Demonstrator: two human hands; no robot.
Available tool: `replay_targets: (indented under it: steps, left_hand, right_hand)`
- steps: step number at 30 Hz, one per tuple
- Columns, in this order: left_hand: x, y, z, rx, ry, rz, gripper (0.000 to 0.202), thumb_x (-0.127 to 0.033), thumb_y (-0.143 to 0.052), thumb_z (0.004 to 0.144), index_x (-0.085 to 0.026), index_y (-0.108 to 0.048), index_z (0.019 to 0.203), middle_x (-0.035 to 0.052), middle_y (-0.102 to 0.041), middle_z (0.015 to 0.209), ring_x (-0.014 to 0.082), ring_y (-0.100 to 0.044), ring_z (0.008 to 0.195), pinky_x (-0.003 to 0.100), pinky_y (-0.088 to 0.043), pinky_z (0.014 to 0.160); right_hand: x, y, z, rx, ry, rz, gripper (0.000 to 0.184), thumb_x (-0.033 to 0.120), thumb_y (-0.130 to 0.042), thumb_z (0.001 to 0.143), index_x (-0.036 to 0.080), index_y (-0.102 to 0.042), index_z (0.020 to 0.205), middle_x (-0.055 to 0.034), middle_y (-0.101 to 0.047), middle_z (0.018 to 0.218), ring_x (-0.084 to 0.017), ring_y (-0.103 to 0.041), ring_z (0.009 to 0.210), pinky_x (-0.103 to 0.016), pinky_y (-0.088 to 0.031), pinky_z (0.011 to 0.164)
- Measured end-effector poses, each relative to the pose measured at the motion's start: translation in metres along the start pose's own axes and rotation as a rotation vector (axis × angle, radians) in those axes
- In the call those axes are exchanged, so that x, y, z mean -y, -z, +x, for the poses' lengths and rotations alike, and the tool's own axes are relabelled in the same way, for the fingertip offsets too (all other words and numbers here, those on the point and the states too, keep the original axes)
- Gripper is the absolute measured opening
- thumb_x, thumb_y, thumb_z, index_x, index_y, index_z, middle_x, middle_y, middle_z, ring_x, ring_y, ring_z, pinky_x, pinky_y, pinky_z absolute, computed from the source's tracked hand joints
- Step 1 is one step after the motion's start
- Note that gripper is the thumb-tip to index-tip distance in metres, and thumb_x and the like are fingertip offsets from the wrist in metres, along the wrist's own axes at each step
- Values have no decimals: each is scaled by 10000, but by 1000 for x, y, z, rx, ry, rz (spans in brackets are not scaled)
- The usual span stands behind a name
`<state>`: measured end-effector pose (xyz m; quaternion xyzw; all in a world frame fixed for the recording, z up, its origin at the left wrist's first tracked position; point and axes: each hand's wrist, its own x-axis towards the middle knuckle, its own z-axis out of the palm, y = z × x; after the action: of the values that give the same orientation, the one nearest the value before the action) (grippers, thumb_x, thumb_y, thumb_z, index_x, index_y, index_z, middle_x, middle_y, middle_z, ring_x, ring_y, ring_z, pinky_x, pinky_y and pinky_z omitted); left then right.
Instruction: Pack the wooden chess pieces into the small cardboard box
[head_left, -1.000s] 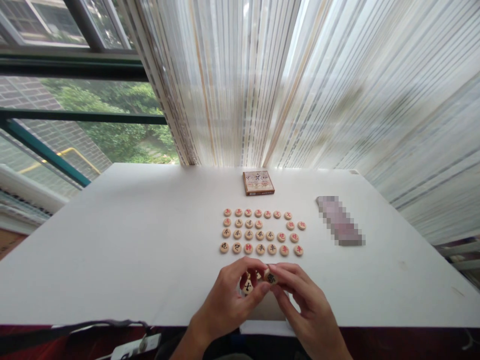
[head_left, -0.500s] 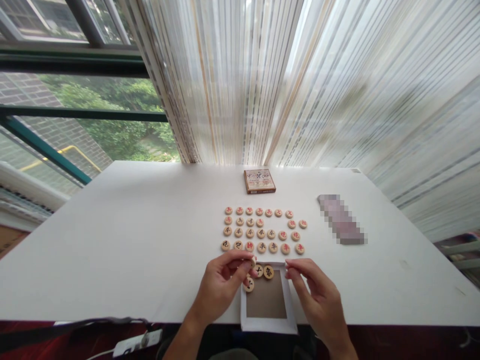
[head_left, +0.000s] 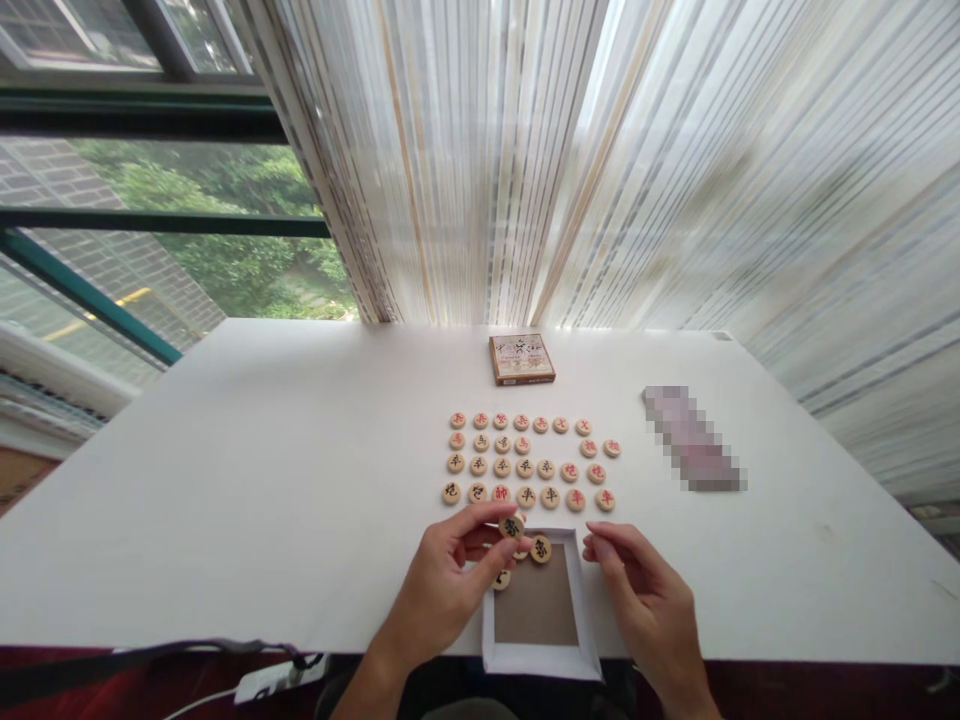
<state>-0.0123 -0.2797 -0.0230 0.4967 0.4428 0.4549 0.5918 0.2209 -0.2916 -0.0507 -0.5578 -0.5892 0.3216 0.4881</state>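
Observation:
Several round wooden chess pieces (head_left: 525, 466) lie in rows on the white table (head_left: 262, 470), marked in red or black. My left hand (head_left: 450, 580) pinches one black-marked piece (head_left: 512, 527) between thumb and fingers, just above the far left corner of a shallow white box tray (head_left: 577, 590). A few more pieces (head_left: 541, 549) lie in the tray's far end. My right hand (head_left: 637, 590) hovers at the tray's right rim, fingers curled loosely and apart, holding nothing.
A small brown lidded box (head_left: 522, 359) sits beyond the rows. A blurred pinkish object (head_left: 694, 452) lies to the right. Striped curtains hang behind the table, a window at left. A dark cable (head_left: 150, 660) runs along the near edge.
My hands came apart from a joint grip; the right hand moved to the tray's right side and the left lifted a black-marked piece. The tray's brown bottom became visible.

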Motion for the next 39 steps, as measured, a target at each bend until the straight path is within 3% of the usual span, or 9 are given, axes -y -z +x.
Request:
replay_targets:
  steps: [5, 8, 15, 24, 31, 39]
  left_hand:
    - [-10, -5, -5, 87, -72, 194, 274, -285, -680, 947, -202, -704, 1207, 67, -787, 1055, 195, -768, 916, 302, -637, 860]
    - [-13, -7, -6, 102, -100, 251, 289, -285, -676, 948, -222, -700, 1229, 56, -782, 1082, 189, -765, 923, 295, -628, 883]
    - [-16, -7, -11, 162, -208, 394, 338, -225, -637, 964, -290, -671, 1295, 38, -740, 1201, 180, -724, 1019, 279, -595, 935]
    - [-12, -8, -11, 134, -179, 377, 289, -236, -650, 958, -262, -668, 1245, 34, -741, 1162, 159, -723, 945, 251, -597, 885]
    - [-8, -5, -11, 112, -227, 417, 330, -271, -652, 962, -260, -664, 1292, 51, -754, 1171, 176, -739, 944, 277, -607, 898]
    - [-9, -3, -13, 115, -243, 437, 350, -261, -651, 963, -292, -660, 1311, 33, -755, 1181, 175, -736, 968, 273, -595, 922]
  right_hand:
    - [22, -6, -1, 183, 84, 43, 152, 256, -618, 976, 252, -702, 1102, -73, -730, 1082, -219, -708, 1005, -308, -591, 894]
    - [38, -13, -2, 243, 103, 65, 156, 239, -632, 965, 247, -695, 1107, -81, -731, 1084, -222, -708, 1003, -307, -602, 876]
    - [46, -24, -5, 223, 58, 97, 126, 249, -662, 945, 233, -692, 1066, -64, -747, 994, -188, -715, 843, -269, -603, 765]
    - [47, -26, -7, 176, -47, 115, 137, 324, -650, 958, 221, -710, 1026, -79, -769, 988, -202, -746, 863, -268, -612, 783]
    - [48, -24, -10, 232, -3, 111, 211, 305, -647, 954, 226, -706, 1140, -102, -753, 1126, -228, -744, 947, -301, -624, 841]
    - [46, -24, -11, 254, -7, 115, 224, 292, -646, 957, 238, -699, 1169, -95, -746, 1147, -217, -740, 948, -287, -620, 845]
